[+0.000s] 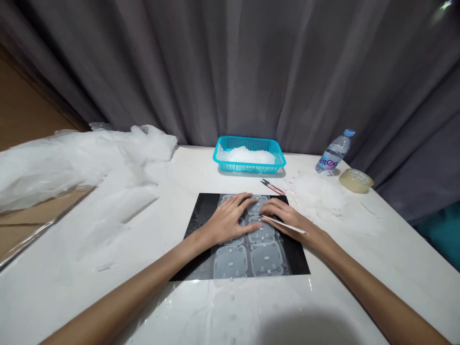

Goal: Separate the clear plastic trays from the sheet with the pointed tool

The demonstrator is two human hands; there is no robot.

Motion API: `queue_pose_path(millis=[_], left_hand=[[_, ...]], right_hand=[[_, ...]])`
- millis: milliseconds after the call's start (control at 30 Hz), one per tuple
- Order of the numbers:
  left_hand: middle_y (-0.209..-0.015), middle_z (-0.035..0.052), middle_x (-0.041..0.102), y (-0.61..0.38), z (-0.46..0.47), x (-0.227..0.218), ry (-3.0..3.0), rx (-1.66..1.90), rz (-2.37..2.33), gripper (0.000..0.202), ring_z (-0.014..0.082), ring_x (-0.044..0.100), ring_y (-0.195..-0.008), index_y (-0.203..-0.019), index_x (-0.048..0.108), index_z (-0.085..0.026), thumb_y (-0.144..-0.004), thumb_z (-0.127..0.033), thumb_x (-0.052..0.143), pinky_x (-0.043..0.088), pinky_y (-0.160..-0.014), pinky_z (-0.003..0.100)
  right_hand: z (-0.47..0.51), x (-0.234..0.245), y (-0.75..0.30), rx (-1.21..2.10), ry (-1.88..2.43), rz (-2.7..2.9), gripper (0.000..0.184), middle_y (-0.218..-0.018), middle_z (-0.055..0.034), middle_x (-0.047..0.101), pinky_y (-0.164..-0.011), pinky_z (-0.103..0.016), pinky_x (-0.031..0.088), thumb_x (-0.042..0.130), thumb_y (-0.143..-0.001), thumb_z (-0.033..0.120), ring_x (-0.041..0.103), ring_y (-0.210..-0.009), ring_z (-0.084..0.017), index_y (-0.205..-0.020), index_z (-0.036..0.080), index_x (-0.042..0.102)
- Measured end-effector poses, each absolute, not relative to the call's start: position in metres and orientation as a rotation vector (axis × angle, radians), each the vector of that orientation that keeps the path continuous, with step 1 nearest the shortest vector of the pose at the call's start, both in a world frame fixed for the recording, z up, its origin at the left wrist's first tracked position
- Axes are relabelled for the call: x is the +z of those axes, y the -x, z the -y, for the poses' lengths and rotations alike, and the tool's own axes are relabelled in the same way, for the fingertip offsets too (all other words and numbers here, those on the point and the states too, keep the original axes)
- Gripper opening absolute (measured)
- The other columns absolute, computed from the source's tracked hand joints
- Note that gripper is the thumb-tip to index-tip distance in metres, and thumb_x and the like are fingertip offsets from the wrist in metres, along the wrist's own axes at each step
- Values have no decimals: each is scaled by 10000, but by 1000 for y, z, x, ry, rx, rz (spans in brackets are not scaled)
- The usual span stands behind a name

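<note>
A black sheet lies on the white table. Over it is a clear plastic film with rounded, pale grey panels in two columns, reaching past the sheet's near edge. My left hand rests on the film with its fingers spread. On the right half of the sheet, my right hand is curled round a thin white stick, which slants back over the hand. The stick's front end is near the panels; whether it touches them I cannot tell.
Behind the sheet lie pink-handled thread snips and a blue basket holding white fluffy material. A water bottle and tape roll stand at right. White sheeting is heaped at left, beside cardboard.
</note>
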State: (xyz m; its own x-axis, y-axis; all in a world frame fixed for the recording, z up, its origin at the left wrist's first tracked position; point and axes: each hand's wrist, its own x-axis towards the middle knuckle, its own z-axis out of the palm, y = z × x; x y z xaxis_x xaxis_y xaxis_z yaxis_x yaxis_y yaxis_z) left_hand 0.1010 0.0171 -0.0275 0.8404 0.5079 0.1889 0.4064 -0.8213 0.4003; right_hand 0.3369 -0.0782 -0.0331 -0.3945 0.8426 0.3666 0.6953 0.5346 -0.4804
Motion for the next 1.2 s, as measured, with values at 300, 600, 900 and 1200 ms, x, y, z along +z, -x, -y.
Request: queue_pose_path(millis=[300,600,900,1200], left_hand=[[-1583,267,458,-102,-19,-30,-2572,388,-772,1004,405,463,-1465,-1593,306,-103,-887,-739,630,369,-1204,565],[-1709,284,221,-99,-23,-32,-2543,303,-759,1137,424,229,-1588,-1664,169,-76,-884,-810,553,239,-1272,592],[-1575,210,502,-108,-25,-29,-1860,758,-773,1161,370,523,-1412,-1625,304,-204,-701,-605,881,429,-1154,523],[-1001,92,804,-112,-35,-28,-1502,869,-741,421,244,716,-907,-1040,814,-164,-820,-523,816,555,-858,359]], right_hand=[[41,-31,-345,72,1210,2200,314,-932,-101,716,-869,-397,571,479,-1079,391,667,-899,-244,-961,213,709],[-12,35,-398,136,1467,1678,389,-894,-74,699,-781,-339,505,492,-1019,472,646,-855,-223,-863,188,707],[22,71,-346,799,1317,1970,322,-831,-49,723,-628,-279,498,650,-958,460,645,-719,-181,-874,184,794],[19,61,-345,816,1312,1892,371,-753,-23,669,-590,-269,467,584,-1001,475,604,-662,-165,-1125,184,779]])
